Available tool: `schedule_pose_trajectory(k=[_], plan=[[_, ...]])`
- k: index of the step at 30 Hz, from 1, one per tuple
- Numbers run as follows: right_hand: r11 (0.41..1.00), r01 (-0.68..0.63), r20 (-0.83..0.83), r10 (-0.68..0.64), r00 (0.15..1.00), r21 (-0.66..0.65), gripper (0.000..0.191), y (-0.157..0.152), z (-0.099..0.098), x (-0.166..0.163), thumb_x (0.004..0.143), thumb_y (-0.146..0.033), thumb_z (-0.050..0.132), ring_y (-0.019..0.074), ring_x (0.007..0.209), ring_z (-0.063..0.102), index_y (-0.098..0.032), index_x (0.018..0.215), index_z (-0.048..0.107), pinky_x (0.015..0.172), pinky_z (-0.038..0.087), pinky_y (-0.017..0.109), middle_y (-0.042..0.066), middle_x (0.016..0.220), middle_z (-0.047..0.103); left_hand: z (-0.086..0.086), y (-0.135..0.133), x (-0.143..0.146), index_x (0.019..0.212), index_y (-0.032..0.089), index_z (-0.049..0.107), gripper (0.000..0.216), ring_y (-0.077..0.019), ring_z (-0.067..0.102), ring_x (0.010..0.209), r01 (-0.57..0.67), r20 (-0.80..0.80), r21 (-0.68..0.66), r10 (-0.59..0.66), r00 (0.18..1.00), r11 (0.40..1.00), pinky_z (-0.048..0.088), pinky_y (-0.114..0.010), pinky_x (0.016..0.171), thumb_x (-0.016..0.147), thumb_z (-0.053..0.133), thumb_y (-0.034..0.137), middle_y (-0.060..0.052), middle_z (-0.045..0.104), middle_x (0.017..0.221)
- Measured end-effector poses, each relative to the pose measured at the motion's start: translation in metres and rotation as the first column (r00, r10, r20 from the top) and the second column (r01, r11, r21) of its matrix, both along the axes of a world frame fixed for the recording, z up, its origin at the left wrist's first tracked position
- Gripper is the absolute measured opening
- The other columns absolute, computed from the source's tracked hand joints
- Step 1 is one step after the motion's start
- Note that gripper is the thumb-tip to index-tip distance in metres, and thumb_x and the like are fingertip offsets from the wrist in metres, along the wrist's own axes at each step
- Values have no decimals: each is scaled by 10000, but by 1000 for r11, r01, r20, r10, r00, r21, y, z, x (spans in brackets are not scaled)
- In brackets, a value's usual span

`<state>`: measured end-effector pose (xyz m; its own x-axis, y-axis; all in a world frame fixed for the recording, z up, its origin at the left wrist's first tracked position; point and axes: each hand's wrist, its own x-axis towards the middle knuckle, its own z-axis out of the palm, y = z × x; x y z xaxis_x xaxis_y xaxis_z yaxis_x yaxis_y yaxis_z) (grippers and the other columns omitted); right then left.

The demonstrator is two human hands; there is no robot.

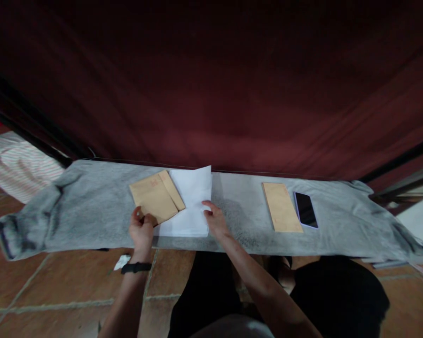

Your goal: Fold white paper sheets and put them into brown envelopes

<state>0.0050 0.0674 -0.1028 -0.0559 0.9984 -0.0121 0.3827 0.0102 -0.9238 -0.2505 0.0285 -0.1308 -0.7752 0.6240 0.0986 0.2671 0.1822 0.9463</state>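
My left hand (pixel 141 227) pinches the lower left edge of a brown paper envelope (pixel 151 192), which lies tilted with at least one more envelope (pixel 173 191) partly under it. Beneath them is a stack of white paper (pixel 188 225), partly hidden by the envelopes. My right hand (pixel 215 219) has its thumb and forefinger closed at the right edge of the top white sheet (pixel 196 185), whose far right corner is raised. A black band (pixel 136 268) circles my left wrist.
On the grey cloth-covered bench (pixel 91 206), more brown envelopes (pixel 282 206) lie at the right beside a phone (pixel 306 210) with a dark screen. A dark red panel (pixel 211 108) rises behind the bench. A crumpled white scrap (pixel 122 262) lies on the tiled floor (pixel 77 277).
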Motion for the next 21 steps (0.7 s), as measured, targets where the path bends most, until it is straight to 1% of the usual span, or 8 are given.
schedule_pose_trajectory(k=[4,6,8,11,14,16,18,21], plan=[[991,29,-3,-29,1000,132,417,-3,11,59,877,-149,469,182,1113,697,-279,1187,716,1026,542,358,-11,1217,747,-2,0,-1,1308,154,584,600,-119,540,652,8,-54,-34,-10,998,999,491,-259,668,719,589,271,30,565,781],[978,99,-20,-97,995,182,387,-6,9,100,865,-188,486,199,1104,696,-265,1157,728,984,562,365,12,1206,753,-3,1,-2,1279,163,591,564,-132,556,667,17,-53,-50,-19,998,999,528,-291,721,724,594,263,31,561,779],[971,184,-38,-180,983,151,381,-12,0,141,822,-215,513,220,1055,704,-219,1127,741,939,573,371,50,1152,768,-3,0,-2,1234,166,616,519,-159,597,741,15,-101,-91,-24,995,996,557,-354,814,724,620,264,0,582,855],[965,264,-19,-264,964,-9,374,-26,-20,191,746,-248,548,242,896,718,-191,1047,764,839,588,393,75,1016,786,2,-5,0,1216,133,647,514,-272,624,1078,-17,-264,-135,-19,964,991,508,-471,1011,724,679,282,-139,575,1197],[955,294,2,-295,956,-39,342,-43,-37,216,723,-272,566,240,863,704,-196,988,769,818,577,394,80,995,783,15,-11,18,1280,122,629,544,-381,423,1396,-20,-453,-79,-18,891,997,345,-572,1167,771,686,306,-212,428,1468],[956,294,-3,-294,956,-11,326,-51,-43,219,735,-283,568,235,880,698,-203,981,766,820,571,382,78,1006,779,24,-14,44,1318,157,607,485,-347,413,1420,103,-508,-15,-96,856,995,341,-552,1184,851,618,288,-183,434,1499],[962,272,-6,-272,962,11,327,-55,-45,216,758,-282,550,225,885,694,-214,998,762,815,569,369,68,1012,775,30,-15,83,1311,191,611,405,-293,509,1354,344,-495,-5,-301,815,939,391,-508,1170,923,537,283,-143,548,1408],[982,191,5,-191,982,8,347,-54,-44,210,784,-256,519,203,799,681,-224,1032,760,758,569,345,44,957,768,26,-14,152,1331,231,601,377,-252,524,1363,671,-481,-96,-625,616,735,430,-462,1168,986,475,314,-116,560,1441]])
